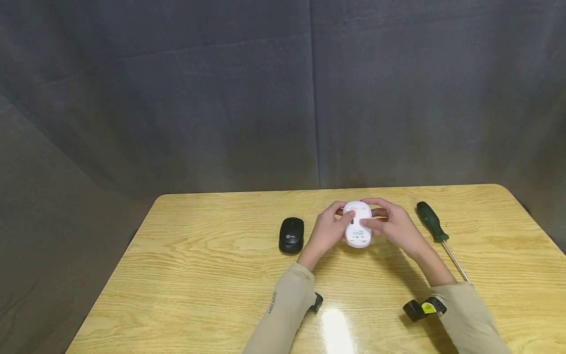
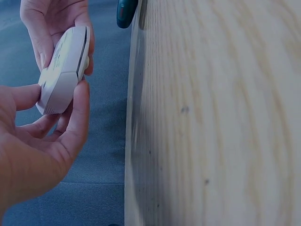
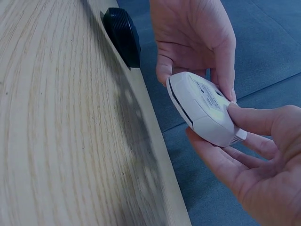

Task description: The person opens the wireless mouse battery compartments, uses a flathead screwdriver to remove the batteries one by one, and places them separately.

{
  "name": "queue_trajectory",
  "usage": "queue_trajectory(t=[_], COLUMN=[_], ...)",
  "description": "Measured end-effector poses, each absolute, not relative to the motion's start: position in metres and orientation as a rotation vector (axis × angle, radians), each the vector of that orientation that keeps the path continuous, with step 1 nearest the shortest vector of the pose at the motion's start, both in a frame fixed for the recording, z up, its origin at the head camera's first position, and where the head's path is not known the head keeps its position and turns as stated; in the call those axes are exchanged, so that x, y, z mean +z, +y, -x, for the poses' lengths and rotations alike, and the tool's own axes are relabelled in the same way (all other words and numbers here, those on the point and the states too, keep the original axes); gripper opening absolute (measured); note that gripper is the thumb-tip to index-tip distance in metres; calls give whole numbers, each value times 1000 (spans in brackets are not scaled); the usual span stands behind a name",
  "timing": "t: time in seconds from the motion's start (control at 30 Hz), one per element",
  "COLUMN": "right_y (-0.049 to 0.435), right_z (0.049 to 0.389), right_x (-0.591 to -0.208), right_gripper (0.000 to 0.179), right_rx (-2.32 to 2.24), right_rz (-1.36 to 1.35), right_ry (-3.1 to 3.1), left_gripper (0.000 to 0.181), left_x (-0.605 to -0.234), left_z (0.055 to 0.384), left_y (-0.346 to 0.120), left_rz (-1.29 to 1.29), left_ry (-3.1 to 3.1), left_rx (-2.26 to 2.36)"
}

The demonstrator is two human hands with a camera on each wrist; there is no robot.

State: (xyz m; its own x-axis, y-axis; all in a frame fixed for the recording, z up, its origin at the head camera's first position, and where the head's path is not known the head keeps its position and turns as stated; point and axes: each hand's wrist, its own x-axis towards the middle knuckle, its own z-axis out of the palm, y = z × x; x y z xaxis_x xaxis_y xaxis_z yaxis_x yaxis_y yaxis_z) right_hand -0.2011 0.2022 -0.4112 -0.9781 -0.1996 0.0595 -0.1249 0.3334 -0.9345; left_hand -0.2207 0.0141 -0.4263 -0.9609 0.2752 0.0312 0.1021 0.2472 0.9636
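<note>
A white computer mouse [image 1: 359,231] is held above the table with its labelled underside facing up. My left hand [image 1: 328,227] grips its left side, the thumb lying on the underside near a small dark spot. On the opposite side my right hand [image 1: 393,224] pinches it, thumb on the underside and fingers beneath. The left wrist view shows the white mouse [image 2: 61,70] edge-on, with a dark seam along its side. Both hands also hold the white mouse [image 3: 202,106] in the right wrist view. Its top face is mostly hidden.
A black computer mouse [image 1: 291,235] lies on the wooden table [image 1: 212,275] left of my hands. To the right rests a screwdriver [image 1: 431,220] with a dark green handle, its shaft passing behind my right forearm. A dark grey curtain [image 1: 221,123] hangs behind the table.
</note>
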Motion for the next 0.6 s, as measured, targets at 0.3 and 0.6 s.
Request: queue_trajectory(t=[0.3, 0.6], right_y=[202, 202], right_z=[200, 201], right_x=[-412, -412], right_gripper=[47, 47], right_rx=[-1747, -1758], right_rz=[266, 255], right_ry=[2524, 2517], left_gripper=[35, 34], left_x=[-425, -425], left_z=[220, 219], left_y=[14, 16], left_rz=[-351, -310], left_ry=[2376, 2380], left_rx=[1782, 1813])
